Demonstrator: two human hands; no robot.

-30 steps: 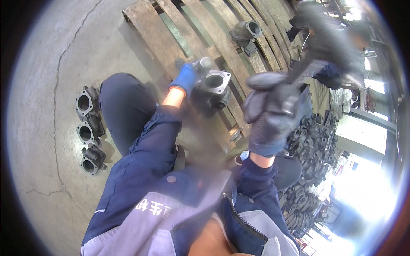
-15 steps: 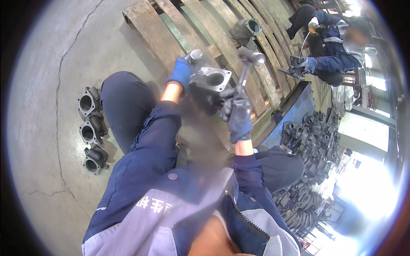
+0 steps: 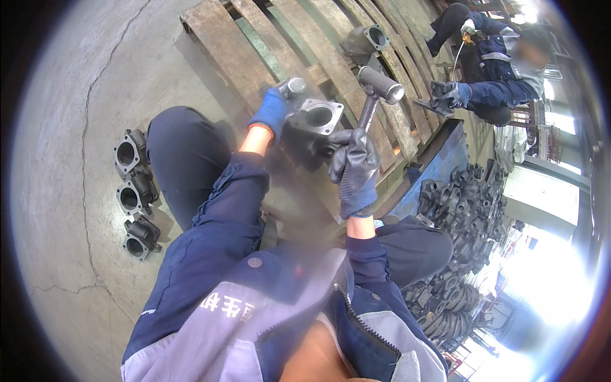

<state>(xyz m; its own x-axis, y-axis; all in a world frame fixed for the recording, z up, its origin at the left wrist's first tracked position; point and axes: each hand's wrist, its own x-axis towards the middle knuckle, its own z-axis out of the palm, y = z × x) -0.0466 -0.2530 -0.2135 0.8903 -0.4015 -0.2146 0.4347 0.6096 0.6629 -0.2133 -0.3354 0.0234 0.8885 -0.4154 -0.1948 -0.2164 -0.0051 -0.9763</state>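
My right hand (image 3: 354,165), in a dark coated glove, is closed around the handle of a hammer (image 3: 380,84). The hammer's cylindrical head stands above the pallet, apart from the casting. A grey metal casting (image 3: 316,116) sits in front of me, its square flange and round bore facing up. My left hand (image 3: 268,111), in a blue glove, is closed at the casting's left side around a short metal piece with a round, bright end (image 3: 294,86). Blur and the glove hide most of that piece, so its kind is unclear. The casting's lower part is blurred.
A wooden pallet (image 3: 229,54) lies ahead, with another casting (image 3: 368,41) on it. Several flanged castings (image 3: 129,198) stand on the floor at left. A blue bin edge (image 3: 433,169) and a heap of dark castings (image 3: 464,210) are at right. A co-worker (image 3: 493,70) sits at far right.
The hammer head, blurred before, now looks larger and sharper, raised a little and slightly to the right. My left hand and the casting have stayed nearly in place.
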